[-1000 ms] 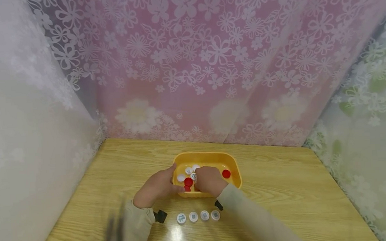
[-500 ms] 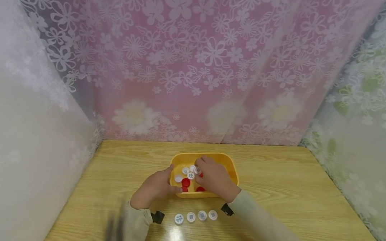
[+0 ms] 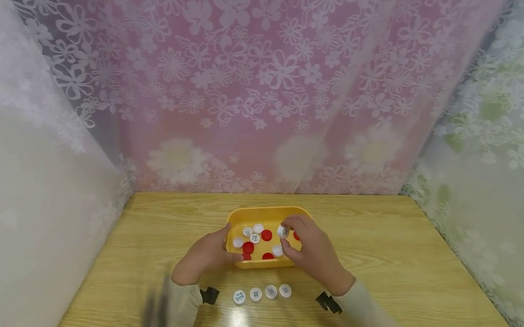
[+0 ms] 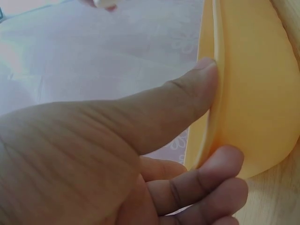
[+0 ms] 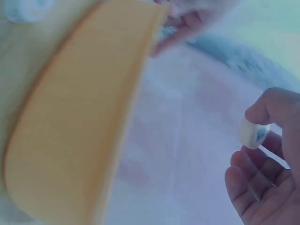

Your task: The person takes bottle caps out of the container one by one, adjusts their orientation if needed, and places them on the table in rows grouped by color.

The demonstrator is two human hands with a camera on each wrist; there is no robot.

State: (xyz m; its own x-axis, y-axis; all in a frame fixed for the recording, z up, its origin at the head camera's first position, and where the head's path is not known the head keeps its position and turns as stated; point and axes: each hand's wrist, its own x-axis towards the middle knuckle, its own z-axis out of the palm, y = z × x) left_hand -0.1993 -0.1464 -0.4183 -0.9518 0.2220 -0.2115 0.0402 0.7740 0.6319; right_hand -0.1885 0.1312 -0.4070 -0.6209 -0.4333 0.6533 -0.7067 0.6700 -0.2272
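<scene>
In the head view my left hand [image 3: 202, 255] grips the left end of a yellow plastic tub [image 3: 266, 264] that stands on the table. The left wrist view shows the thumb [image 4: 199, 86] against the rim and the fingers round the edge. Over the tub's right part, my right hand [image 3: 316, 251] pinches a white bottle cap [image 3: 283, 231] between thumb and fingertips. A printed mark shows on that cap's face in the right wrist view. White caps [image 3: 238, 242] and red caps [image 3: 248, 247] lie inside the tub, mostly on the left; the right hand partly hides a red one.
A row of several white caps [image 3: 270, 292] with printed faces lies on the wooden table [image 3: 376, 256] in front of the tub. A pink floral curtain [image 3: 259, 110] hangs behind the table, with pale cloth on both sides. Dark wrist straps [image 3: 328, 302] sit by the sleeves.
My right hand has risen from inside the tub with a white cap and moved right, uncovering red and white caps. The left hand keeps its grip on the tub. The head view shifts slightly.
</scene>
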